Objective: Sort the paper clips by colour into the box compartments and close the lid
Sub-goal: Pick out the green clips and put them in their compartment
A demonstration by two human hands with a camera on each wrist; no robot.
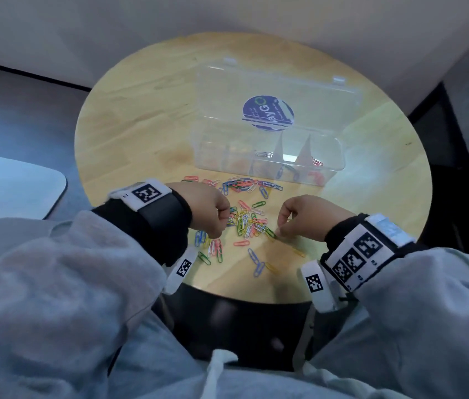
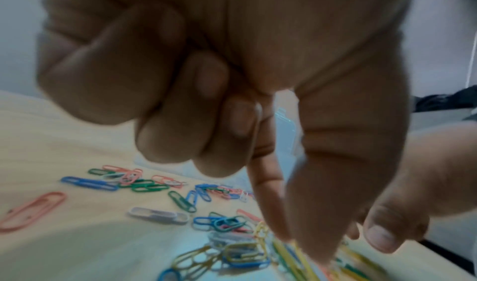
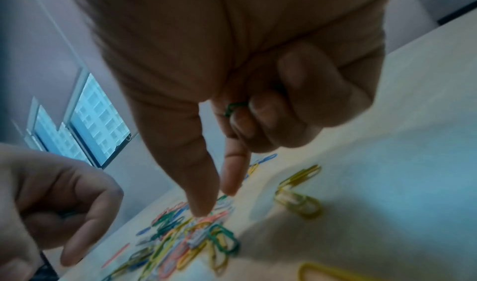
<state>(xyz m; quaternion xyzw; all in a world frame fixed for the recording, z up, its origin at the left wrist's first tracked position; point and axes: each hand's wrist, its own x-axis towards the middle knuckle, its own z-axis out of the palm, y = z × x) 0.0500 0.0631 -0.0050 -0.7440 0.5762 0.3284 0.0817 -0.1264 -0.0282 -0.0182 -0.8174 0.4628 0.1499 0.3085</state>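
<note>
Head view: mid-frame on the round wooden table [image 1: 147, 110], the clear box [image 1: 268, 159] stands lid-up, its blue sticker [image 1: 268, 113] partly reading "ayG". Loose paper clips [image 1: 245, 223] lie scattered below it, too many to count. Left hand [image 1: 207, 210] is curled, contents unclear.

Left wrist view: index and thumb reach into the clips.

Right wrist view: right hand [image 3: 245, 93] tucks a green clip [image 3: 233, 107] under curled fingers; a window [image 3: 85, 122] sits at left.

a round wooden table [image 1: 141, 116] stands on dark floor [image 1: 20, 105] beside pale walls [image 1: 227, 15]; a bright window [image 3: 95, 120] shows buildings outside.
</note>
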